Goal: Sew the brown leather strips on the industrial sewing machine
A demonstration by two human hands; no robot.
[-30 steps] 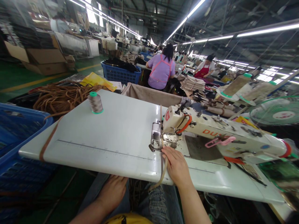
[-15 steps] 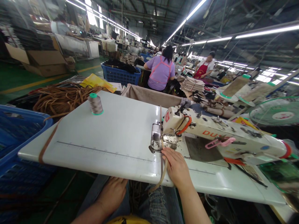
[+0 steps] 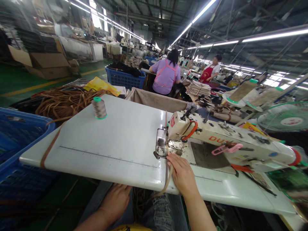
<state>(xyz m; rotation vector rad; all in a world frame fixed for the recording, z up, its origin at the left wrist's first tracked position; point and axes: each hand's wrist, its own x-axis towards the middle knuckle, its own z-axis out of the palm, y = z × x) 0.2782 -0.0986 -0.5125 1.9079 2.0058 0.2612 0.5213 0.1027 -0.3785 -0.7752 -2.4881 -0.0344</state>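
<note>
My right hand (image 3: 180,171) lies on the front of the white table with its fingers together, pressing a narrow tan strap (image 3: 169,179) just before the needle area of the sewing machine (image 3: 216,138). The strap runs from the needle plate under my fingertips and hangs over the table's front edge. Behind the machine head, a strip (image 3: 166,117) goes on toward the back edge. Below the table edge, my left hand (image 3: 117,199) rests on my thigh, fingers laid out, their tips partly hidden under the tabletop. I see nothing in it.
A thread cone (image 3: 99,108) stands on the tabletop (image 3: 125,134). A brown strap (image 3: 51,147) crosses its left end, beside a blue crate (image 3: 26,134). Brown straps (image 3: 60,102) lie heaped behind. A fan (image 3: 288,118) is at right. A co-worker in purple (image 3: 166,75) sits ahead.
Almost nothing differs. The whole view has shifted slightly, while both hands and the strap keep their places.
</note>
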